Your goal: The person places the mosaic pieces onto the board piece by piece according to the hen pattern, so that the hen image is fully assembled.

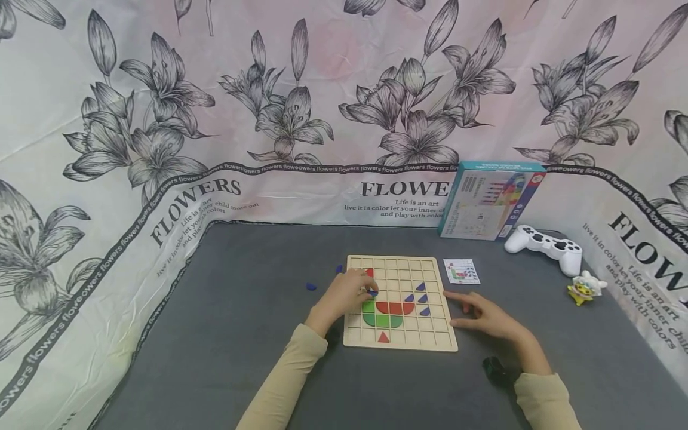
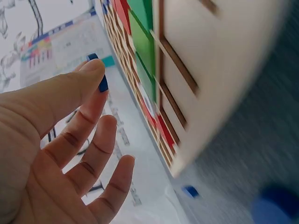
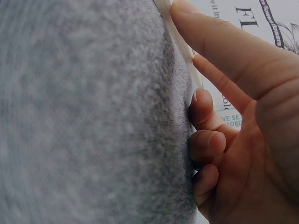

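Observation:
My left hand (image 1: pixel 344 291) is over the left part of a wooden grid board (image 1: pixel 442 339), pinching a small blue tile (image 2: pixel 103 85) between thumb and index finger; its other fingers are spread. On the board lie a row of red tiles (image 1: pixel 395 308), green tiles (image 1: pixel 383 321), a red triangle (image 1: pixel 384 338) near the front edge and several small blue tiles (image 1: pixel 421 287) at the right. Another red tile (image 1: pixel 369 272) shows beside the left hand. My right hand (image 1: pixel 488 318) touches the board's right edge with thumb and index fingertip, its remaining fingers bent beneath.
Two loose blue tiles (image 1: pixel 311 286) lie left of the board. A printed pattern card (image 1: pixel 461 272) is at its right. Farther back stand a box (image 1: pixel 486 206), a white game controller (image 1: pixel 545 246) and a small figurine (image 1: pixel 586 288). A dark object (image 1: pixel 494 370) lies by the right wrist.

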Available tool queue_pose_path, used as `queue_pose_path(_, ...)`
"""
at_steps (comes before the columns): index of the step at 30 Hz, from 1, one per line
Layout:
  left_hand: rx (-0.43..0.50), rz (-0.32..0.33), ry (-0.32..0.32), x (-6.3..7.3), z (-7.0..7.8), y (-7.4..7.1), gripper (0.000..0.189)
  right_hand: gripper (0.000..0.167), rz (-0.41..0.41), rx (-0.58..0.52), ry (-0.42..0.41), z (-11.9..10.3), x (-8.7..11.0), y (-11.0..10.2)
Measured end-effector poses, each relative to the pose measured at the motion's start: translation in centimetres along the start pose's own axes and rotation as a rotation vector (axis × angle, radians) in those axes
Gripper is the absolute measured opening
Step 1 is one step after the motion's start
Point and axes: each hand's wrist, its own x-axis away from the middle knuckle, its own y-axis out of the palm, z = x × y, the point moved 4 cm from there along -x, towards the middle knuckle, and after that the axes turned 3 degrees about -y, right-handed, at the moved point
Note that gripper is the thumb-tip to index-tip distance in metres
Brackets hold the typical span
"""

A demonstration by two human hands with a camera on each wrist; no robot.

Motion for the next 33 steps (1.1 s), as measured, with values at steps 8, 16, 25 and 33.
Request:
queue_pose_path(8,-0.087,-0.043,0.111,-2.0,2.9,1.3,0.014,0.06,0.006,-0.001,0.001,-0.3,0.1,0.0)
queue_pose_path(16,-0.121,-0.103,0.132,-4.5,5.6,2.2,0.015,0.062,-0.005,-0.033,-0.003,1.4,-0.2,0.3)
queue_pose_path(25,-0.145,-0.121,0.116,-7.5,7.3,2.6,0.016,0.061,-0.005,-0.015,0.008,0.9,-0.2,0.1)
queue_pose_path(33,-0.121,-0.131,0.106,-9.2,8.0,3.3,0.016,0.06,-0.013,-0.033,-0.015,1.6,-0.3,0.3)
